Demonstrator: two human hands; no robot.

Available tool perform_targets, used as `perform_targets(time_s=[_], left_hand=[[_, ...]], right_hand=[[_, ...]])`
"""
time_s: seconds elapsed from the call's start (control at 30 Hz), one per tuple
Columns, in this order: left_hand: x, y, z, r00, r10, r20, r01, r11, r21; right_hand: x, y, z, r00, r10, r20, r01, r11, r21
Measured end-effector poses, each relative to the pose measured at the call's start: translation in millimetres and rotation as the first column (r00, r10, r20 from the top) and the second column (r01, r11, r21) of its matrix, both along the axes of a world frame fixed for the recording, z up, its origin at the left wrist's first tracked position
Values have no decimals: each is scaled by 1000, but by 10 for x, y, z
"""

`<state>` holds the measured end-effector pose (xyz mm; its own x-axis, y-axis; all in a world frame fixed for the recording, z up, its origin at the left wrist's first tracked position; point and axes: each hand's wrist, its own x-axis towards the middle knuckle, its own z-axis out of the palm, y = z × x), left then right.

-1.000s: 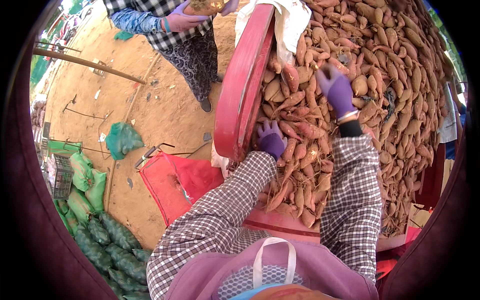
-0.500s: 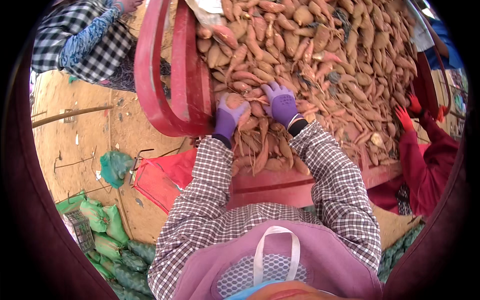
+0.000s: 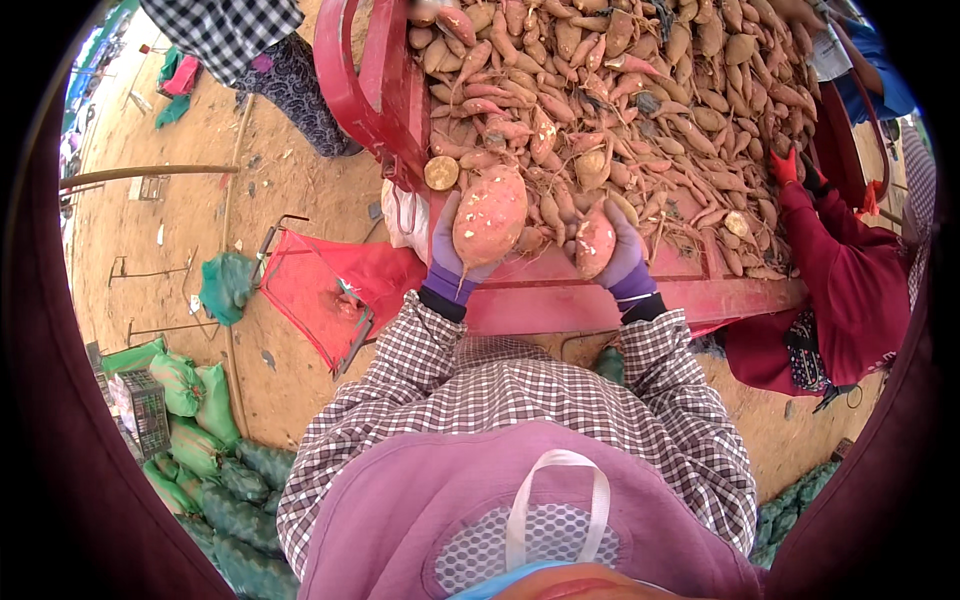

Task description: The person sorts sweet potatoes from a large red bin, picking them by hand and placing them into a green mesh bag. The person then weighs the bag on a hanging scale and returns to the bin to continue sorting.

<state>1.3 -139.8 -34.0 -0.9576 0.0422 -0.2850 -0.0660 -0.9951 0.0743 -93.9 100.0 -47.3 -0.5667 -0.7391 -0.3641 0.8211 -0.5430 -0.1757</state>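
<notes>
My left hand (image 3: 445, 262), in a purple glove, is wrapped round a large, pale-speckled sweet potato (image 3: 491, 218). My right hand (image 3: 628, 262) grips a smaller reddish sweet potato (image 3: 593, 238) from its right side. Both are held over the red bed edge (image 3: 540, 310), in front of a dense heap of sweet potatoes (image 3: 680, 90). A cut, yellowish end of one tuber (image 3: 440, 172) shows just behind my left hand.
A red raised frame (image 3: 390, 70) edges the heap. Co-workers stand at upper left (image 3: 270, 85), in maroon at right (image 3: 830, 310) and in blue beyond (image 3: 865, 80). A red mesh sack (image 3: 325, 290) on a stand, green sacks (image 3: 215, 400) and a thin pole (image 3: 150, 170) occupy the dirt ground.
My hands have come out of the pile toward me, each now holding a sweet potato. The view has shifted toward the pile, and the maroon-sleeved co-worker has come into view at right.
</notes>
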Motion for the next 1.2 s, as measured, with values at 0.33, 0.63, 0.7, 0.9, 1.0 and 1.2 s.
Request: perform_targets(time_s=[0.33, 0.63, 0.7, 0.9, 1.0, 1.2], left_hand=[[732, 569, 131, 975, -193, -108, 177, 974, -138], [948, 2483, 15, 516, -856, -37, 857, 516, 6], [1133, 3126, -97, 278, -960, -45, 958, 274, 82], [1762, 4667, 147, -7, -999, -35, 997, -4, -78], [2004, 5033, -25, 221, -975, -8, 654, 154, -741], [1420, 4357, -255, 367, -884, 290, 570, -33, -821]], right_hand=[[1114, 454, 43, 994, 108, -14, -109, 986, -127], [2822, 2357, -472, 872, -474, 123, 487, 865, -122], [3498, 2830, -488, 739, -654, 162, 673, 729, -127], [4785, 3590, -226, 214, -969, 123, 910, 244, 335], [4840, 3854, -146, 218, -975, -52, 870, 170, 462], [5213, 3925, -1410, 548, -824, -147, 391, 97, 915]])
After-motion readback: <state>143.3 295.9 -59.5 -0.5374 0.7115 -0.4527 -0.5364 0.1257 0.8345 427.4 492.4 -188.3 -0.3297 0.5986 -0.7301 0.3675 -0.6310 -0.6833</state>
